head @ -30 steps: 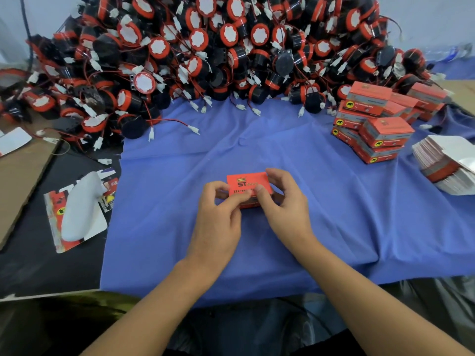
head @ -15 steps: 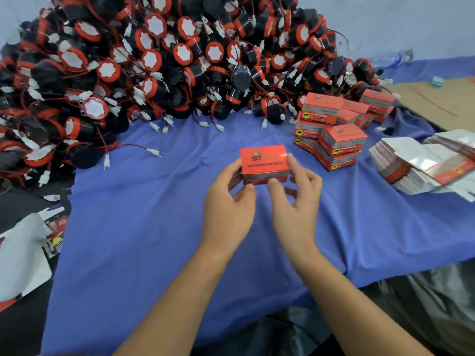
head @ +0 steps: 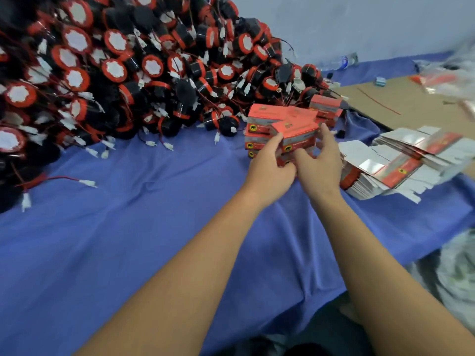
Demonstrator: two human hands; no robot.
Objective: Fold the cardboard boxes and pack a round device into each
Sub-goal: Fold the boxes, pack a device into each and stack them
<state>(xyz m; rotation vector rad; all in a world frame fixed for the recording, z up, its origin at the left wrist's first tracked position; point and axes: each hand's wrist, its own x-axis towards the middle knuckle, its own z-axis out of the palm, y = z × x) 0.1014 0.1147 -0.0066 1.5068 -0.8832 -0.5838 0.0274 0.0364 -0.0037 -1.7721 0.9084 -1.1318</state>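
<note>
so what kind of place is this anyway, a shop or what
Most likely a small packing workbench, not a shop: a huge heap of identical round wired devices, a stack of flat unfolded box blanks, and a pile of closed red boxes, all on a blue cloth.

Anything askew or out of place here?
The stack of flat blanks on the right leans and fans out unevenly. The box in the left hand and right hand is tilted over the packed boxes. Nothing looks damaged.
</note>
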